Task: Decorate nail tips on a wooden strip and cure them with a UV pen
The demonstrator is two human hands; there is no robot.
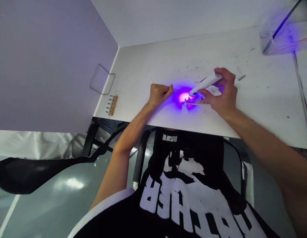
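Note:
In my right hand (pixel 226 91) is a white handheld UV lamp (pixel 206 83), held tilted with its tip down to the left. Its violet glow falls on the tabletop and on a narrow wooden strip (pixel 197 103) carrying several small pegs, just beneath the lamp. My left hand (pixel 160 94) rests closed in a fist on the table, left of the bright spot and apart from the strip. Whether anything is inside that fist is hidden.
A second wooden strip with pegs (pixel 113 105) lies near the table's left edge. Behind it a bent wire frame (pixel 102 79) leans at the partition (pixel 56 59). A clear box (pixel 280 41) stands at the far right, and a small grey stick (pixel 242 77) lies right of my right hand.

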